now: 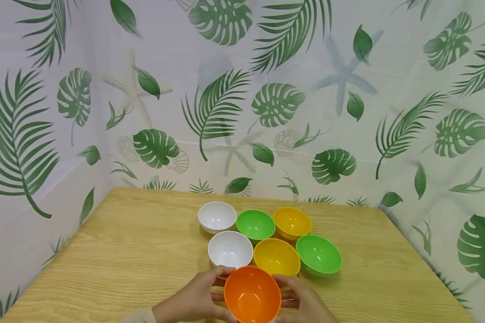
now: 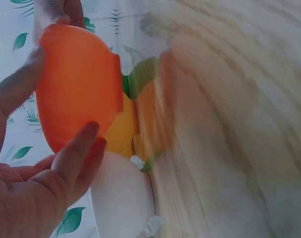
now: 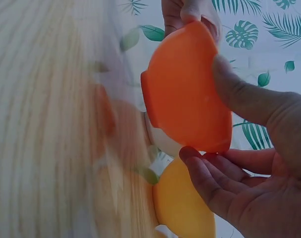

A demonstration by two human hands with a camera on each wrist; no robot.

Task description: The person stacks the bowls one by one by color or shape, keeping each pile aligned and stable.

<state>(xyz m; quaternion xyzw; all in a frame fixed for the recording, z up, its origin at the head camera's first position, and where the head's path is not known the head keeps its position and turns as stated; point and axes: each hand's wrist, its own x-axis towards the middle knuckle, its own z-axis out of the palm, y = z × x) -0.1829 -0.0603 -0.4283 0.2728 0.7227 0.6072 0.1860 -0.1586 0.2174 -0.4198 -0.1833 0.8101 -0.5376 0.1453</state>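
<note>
Both hands hold an orange bowl [image 1: 252,294] between them, its opening facing up, at the front of the table. My left hand [image 1: 200,296] grips its left side, thumb at the near rim and fingers along the wall. On the opposite side my right hand [image 1: 303,300] grips it in the same way. The wrist views show the orange bowl [image 2: 76,89] raised off the wood, its foot ring clear of the surface. Just behind it stand a white bowl [image 1: 230,248] and a yellow bowl [image 1: 276,255], which the orange rim partly overlaps in the head view.
A green bowl [image 1: 319,255] sits right of the near yellow one. Behind are another white bowl [image 1: 217,216], a green bowl [image 1: 256,224] and a yellow bowl [image 1: 293,222], set close together. The wooden table [image 1: 125,251] meets a leaf-print curtain [image 1: 165,112] at the back and sides.
</note>
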